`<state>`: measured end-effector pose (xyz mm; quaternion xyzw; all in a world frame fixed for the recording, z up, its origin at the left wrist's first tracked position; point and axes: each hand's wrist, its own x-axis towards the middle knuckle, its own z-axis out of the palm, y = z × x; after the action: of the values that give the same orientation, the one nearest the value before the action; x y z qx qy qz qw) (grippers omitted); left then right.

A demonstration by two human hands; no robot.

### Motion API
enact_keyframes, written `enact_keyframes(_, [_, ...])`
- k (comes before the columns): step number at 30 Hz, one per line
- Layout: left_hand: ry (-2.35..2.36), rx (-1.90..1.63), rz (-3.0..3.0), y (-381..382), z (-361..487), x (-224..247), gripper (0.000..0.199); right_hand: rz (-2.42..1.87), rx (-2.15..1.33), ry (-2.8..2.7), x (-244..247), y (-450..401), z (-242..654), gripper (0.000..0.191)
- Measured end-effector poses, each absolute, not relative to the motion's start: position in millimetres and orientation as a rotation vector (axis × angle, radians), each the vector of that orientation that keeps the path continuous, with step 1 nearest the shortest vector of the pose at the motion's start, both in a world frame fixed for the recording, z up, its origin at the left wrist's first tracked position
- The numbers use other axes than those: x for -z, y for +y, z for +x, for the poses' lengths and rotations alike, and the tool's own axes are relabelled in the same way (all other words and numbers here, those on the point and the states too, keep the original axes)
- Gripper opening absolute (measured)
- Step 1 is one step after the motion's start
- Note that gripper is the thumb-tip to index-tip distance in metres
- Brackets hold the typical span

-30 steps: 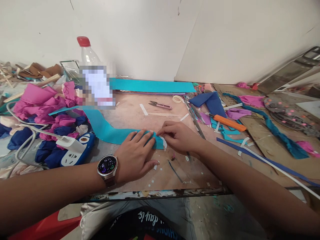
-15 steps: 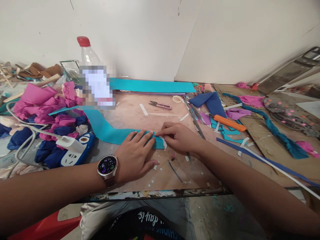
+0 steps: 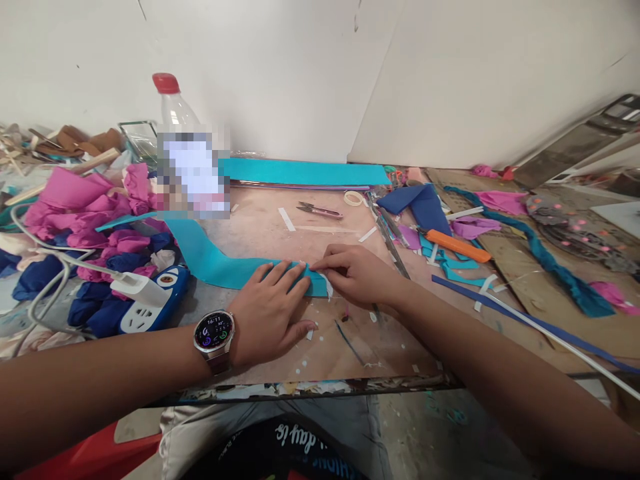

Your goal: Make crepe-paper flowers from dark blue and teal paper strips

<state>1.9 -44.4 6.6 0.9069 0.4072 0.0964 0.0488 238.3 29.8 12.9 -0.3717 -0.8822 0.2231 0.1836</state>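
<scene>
Caution: on the worktop (image 3: 325,233), the far end of the turquoise strip (image 3: 200,253) extends over the pile of pink and blue fabric (image 3: 75,193). A snag there could pull the strip out of line. Uneven hand pressure could skew the near end.

Strip position: flat beneath the left hand (image 3: 270,307), its near end at the fingertips of the right hand (image 3: 353,275). Left hand: spread, palm down, pressing without grasping. Right hand: fingers curled and drawn together; whether they pinch the strip cannot be determined.

The small white piece (image 3: 329,288) at the near end could crease if pushed sideways.
</scene>
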Motion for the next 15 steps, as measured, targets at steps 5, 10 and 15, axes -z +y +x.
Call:
enact_keyframes(5, [1.232, -0.287, 2.771, -44.1, 1.2, -7.8, 0.065, -1.051, -0.624, -2.492, -12.4, 30.0, 238.8, 0.030])
enact_keyframes(10, [1.228, -0.276, 2.781, -43.6, 0.7, -7.8, 0.063, -1.040, -0.640, -2.510, -13.6, 29.4, 239.8, 0.027])
enact_keyframes(15, [1.226, -0.259, 2.785, -43.6, 0.5, -7.9, 0.065, -0.914, -0.649, -2.528, -16.1, 28.0, 240.6, 0.024])
